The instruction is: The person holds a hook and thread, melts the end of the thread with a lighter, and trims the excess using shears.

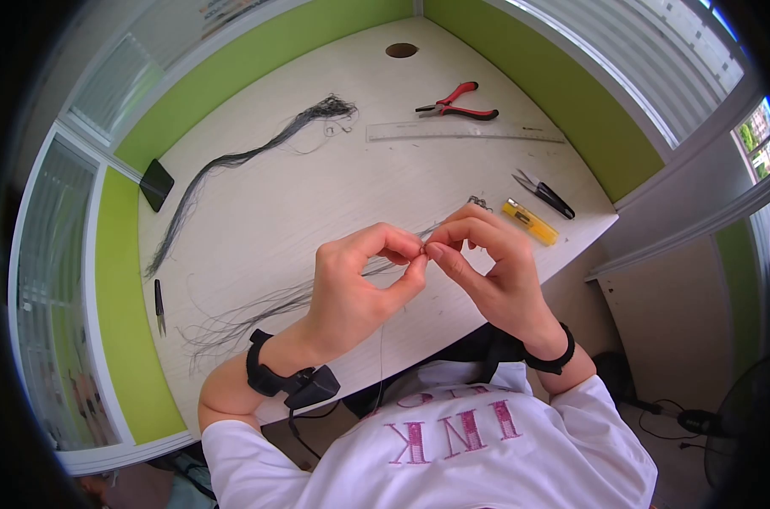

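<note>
My left hand (364, 284) and my right hand (487, 267) meet over the front of the table, thumb and forefinger of each pinched together. Between the fingertips sits a tiny piece (423, 249), too small to make out. From below my left hand a thin thread (382, 339) hangs toward the table's front edge. A loose bundle of dark threads (270, 305) lies on the tabletop, passing behind my left hand. Just beyond my right hand is a small heap of metal bits (479, 203), partly hidden by its fingers.
A long dark thread bundle (232, 159) curves across the table's left side. Red-handled pliers (459, 103) and a clear ruler (465, 133) lie at the back. Black snips (544, 194) and a yellow cutter (530, 222) lie right; a small pointed tool (159, 307) lies left.
</note>
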Available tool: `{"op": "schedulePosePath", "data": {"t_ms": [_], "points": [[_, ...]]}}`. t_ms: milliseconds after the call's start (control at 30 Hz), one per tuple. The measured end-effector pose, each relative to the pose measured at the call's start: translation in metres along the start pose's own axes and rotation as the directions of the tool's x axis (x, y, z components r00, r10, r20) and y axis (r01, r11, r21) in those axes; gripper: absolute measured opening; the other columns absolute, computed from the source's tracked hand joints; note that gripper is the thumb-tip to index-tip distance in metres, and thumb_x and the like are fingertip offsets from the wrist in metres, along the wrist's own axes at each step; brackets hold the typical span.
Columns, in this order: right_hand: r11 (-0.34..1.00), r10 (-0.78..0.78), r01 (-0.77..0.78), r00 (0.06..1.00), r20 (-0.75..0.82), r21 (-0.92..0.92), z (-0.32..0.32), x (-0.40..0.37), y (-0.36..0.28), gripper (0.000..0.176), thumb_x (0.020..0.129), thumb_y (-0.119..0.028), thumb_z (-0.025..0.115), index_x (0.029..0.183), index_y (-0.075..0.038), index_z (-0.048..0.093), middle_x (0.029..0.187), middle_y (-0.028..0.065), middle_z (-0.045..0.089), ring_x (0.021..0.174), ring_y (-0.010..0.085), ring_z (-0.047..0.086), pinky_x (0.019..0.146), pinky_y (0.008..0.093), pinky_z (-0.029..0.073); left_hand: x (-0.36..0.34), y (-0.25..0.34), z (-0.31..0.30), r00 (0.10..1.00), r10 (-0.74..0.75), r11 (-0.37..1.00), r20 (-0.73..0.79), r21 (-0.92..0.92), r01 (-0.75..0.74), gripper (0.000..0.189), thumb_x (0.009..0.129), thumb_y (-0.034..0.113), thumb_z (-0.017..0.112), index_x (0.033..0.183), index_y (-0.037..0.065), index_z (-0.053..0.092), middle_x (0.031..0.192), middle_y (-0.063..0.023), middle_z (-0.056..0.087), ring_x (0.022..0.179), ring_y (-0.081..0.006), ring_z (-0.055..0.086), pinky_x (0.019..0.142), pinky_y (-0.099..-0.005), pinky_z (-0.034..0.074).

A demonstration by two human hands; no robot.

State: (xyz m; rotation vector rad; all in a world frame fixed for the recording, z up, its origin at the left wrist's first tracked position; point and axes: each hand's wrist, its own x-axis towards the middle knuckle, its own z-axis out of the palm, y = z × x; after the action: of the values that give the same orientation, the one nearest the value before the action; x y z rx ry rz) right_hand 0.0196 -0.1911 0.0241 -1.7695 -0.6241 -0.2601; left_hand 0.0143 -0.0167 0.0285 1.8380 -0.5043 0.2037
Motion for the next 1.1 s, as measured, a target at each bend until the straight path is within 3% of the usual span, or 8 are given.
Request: {"op": "schedulePosePath", "data": {"t_ms": [33, 100, 300, 433, 700, 1100], "points": [[1.000, -0.005, 0.005, 1.000, 0.004, -0.004, 0.000, 0.000, 0.000, 0.007, 0.078, 0.000, 0.065, 0.084, 0.001, 0.061, 0.078, 0.0074, 0.058, 0.068, 0.0171, 0.055, 0.061, 0.0272, 0.044, 0.001, 0.003, 0.001, 1.000, -0.001, 1.000, 0.000, 0.000, 0.001, 0.007, 0.074, 0.000, 0.067, 0.076, -0.001, 0.060, 0.076, -0.0073, 0.066, 0.069, -0.0129, 0.064, 0.068, -0.0246, 0.051], [1.000, -0.022, 0.021, 1.000, -0.011, -0.023, 0.001, -0.002, 0.006, 0.007, 0.078, 0.000, 0.065, 0.084, 0.000, 0.060, 0.078, 0.0067, 0.057, 0.068, 0.0173, 0.054, 0.062, 0.0279, 0.042, 0.002, 0.010, 0.002, 0.978, -0.207, 0.958, 0.005, -0.202, 0.204, 0.009, 0.076, 0.003, 0.069, 0.081, -0.001, 0.062, 0.079, -0.0074, 0.066, 0.073, -0.0128, 0.064, 0.072, -0.0246, 0.052], [0.963, -0.130, 0.138, 0.990, 0.050, -0.231, -0.008, 0.001, 0.003, 0.011, 0.076, -0.003, 0.067, 0.083, -0.005, 0.060, 0.076, 0.0028, 0.055, 0.067, 0.0168, 0.051, 0.063, 0.0301, 0.034, 0.003, 0.004, -0.005, 0.951, -0.267, 0.934, 0.158, -0.201, 0.295, 0.020, 0.080, 0.001, 0.067, 0.098, -0.004, 0.062, 0.090, -0.0097, 0.067, 0.083, -0.0143, 0.065, 0.077, -0.0256, 0.051], [0.898, -0.217, 0.246, 0.969, 0.119, -0.364, -0.012, 0.004, -0.001, 0.014, 0.073, -0.004, 0.069, 0.082, -0.007, 0.060, 0.076, 0.0010, 0.055, 0.067, 0.0164, 0.050, 0.063, 0.0306, 0.033, 0.002, 0.002, -0.006, 0.940, -0.284, 0.915, 0.187, -0.241, 0.324, 0.018, 0.081, -0.001, 0.065, 0.098, -0.005, 0.061, 0.092, -0.0109, 0.066, 0.087, -0.0149, 0.064, 0.079, -0.0260, 0.051], [0.936, -0.213, 0.216, 0.976, 0.041, -0.277, -0.007, 0.003, 0.004, 0.014, 0.072, -0.002, 0.069, 0.081, -0.007, 0.059, 0.075, 0.0016, 0.055, 0.067, 0.0167, 0.051, 0.062, 0.0294, 0.033, 0.003, 0.007, -0.004, 0.966, -0.227, 0.923, 0.125, -0.287, 0.254, 0.015, 0.081, -0.002, 0.063, 0.096, -0.004, 0.061, 0.091, -0.0096, 0.066, 0.087, -0.0138, 0.064, 0.081, -0.0256, 0.050], [0.938, -0.213, 0.212, 0.977, 0.024, -0.275, -0.005, 0.002, 0.008, 0.015, 0.071, -0.002, 0.069, 0.078, -0.006, 0.057, 0.074, 0.0019, 0.055, 0.067, 0.0159, 0.052, 0.062, 0.0291, 0.034, 0.003, 0.006, -0.007, 0.948, -0.281, 0.894, 0.148, -0.320, 0.315, 0.013, 0.079, -0.002, 0.064, 0.091, -0.002, 0.061, 0.088, -0.0061, 0.064, 0.084, -0.0111, 0.062, 0.079, -0.0244, 0.050]]}}
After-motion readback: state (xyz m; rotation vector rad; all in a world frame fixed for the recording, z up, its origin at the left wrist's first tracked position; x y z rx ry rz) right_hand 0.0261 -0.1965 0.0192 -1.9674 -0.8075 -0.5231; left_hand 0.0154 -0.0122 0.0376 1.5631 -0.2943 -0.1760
